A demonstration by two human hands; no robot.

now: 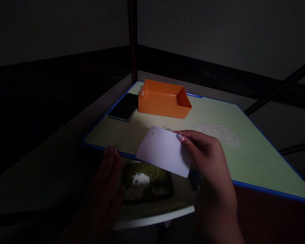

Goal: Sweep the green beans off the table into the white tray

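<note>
- Right hand (212, 161): closed on a white card (165, 150), pinching its right side between thumb and fingers; thumb lay flat on the upper face, nail pale and glossy.
- Card position: tilted, over the near edge of the counter (259, 166), its lower corner reaching past the blue edging (271, 194). One small dark speck (152, 134) showed near the card's far left corner.
- Left hand (104, 183): open, fingers extended and close together, at the near left edge of the counter, in deep shade. Nothing was seen in its grip; contact with the edging could not be told.
- Green seeds (156, 173): spread in a rounded rectangular area below the counter edge, between the two hands and partly under the card. Bare pale areas showed among them. Whether a tray enclosed them was too dark to tell.
- Pale surface (155, 218): beneath the seeds, lower than the counter, with a curved front rim.
- Loose seeds (167, 128): a few on the counter, just beyond the card's far edge.
- Orange box (162, 110): open-topped, toward the back of the counter.
- Phone (124, 106): flat, screen dark, just left of the box.
- Whitish patch (218, 132): on the counter, beyond the right hand.
</note>
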